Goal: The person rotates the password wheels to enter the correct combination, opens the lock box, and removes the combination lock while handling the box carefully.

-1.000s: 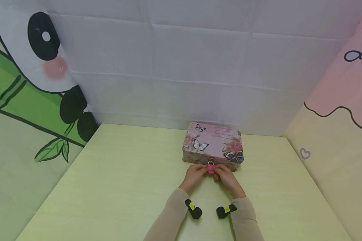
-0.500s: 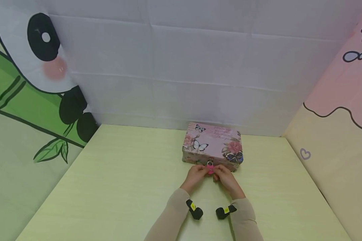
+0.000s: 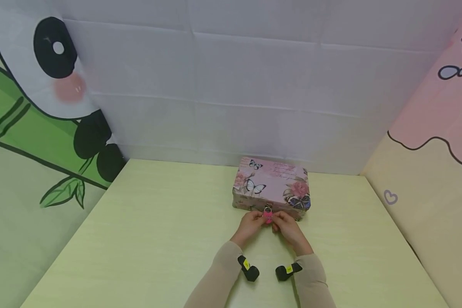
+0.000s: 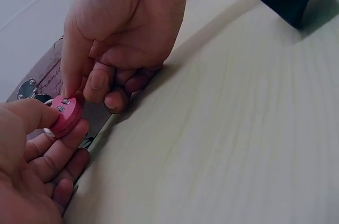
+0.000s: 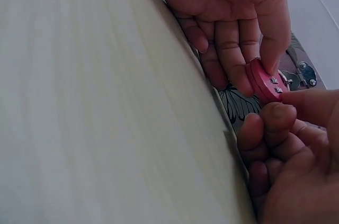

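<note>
Steady pinch, both sides!

I see the rounded pink padlock point(image 5: 258, 82) at the floral pink box's point(image 3: 271, 179) silvery metal clasp point(image 5: 306, 73); left hand point(image 3: 249, 227) pinches its body, right hand point(image 3: 291, 232) its edge. I'd brace left, nudging dials point(image 5: 278, 90) gently.

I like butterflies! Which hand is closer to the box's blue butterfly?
Right: the right hand is in front of the blue butterfly; the left hand is farther left, beyond the pink padlock.

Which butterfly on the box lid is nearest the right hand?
The dark butterfly at the front right corner of the lid, below the big rose; the white butterfly and small butterfly lie left, farther away.
</note>
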### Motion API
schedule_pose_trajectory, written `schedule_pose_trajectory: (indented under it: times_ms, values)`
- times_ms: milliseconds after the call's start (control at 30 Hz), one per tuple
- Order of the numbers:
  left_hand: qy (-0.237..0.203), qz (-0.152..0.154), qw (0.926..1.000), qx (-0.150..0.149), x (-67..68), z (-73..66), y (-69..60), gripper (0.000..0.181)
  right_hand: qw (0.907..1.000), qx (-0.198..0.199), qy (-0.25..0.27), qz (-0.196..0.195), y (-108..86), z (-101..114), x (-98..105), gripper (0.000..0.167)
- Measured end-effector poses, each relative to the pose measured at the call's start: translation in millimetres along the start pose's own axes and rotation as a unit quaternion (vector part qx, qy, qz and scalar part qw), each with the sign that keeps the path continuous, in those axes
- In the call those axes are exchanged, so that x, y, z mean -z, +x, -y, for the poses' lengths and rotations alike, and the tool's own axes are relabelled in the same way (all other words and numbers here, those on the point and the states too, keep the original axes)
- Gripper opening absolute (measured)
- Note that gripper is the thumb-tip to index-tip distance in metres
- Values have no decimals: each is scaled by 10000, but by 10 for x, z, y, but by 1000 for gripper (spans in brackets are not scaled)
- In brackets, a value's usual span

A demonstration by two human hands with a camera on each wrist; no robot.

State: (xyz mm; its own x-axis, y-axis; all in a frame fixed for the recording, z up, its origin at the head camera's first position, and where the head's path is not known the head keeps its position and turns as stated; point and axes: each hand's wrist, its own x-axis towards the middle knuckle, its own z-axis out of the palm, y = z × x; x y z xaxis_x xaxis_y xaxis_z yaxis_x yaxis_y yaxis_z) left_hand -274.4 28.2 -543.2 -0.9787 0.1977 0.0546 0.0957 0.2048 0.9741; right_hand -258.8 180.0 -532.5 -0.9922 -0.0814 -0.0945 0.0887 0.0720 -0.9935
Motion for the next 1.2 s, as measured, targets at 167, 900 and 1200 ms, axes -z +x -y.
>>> schedule_pose_trajectory:
  times_ms: [167,900,1200]
  values:
    - [329,-385,9987,90,8,-14,-11,20,10000,31,-45,-34,14,-13,1,13]
    - [118,-229,9995,-173,1,39,23,23,9999,58,114,21,22,-16,14,11]
    - [41,-19,9996,-270,-13,66,38,21,10000,10,15,89,17,-14,28,12]
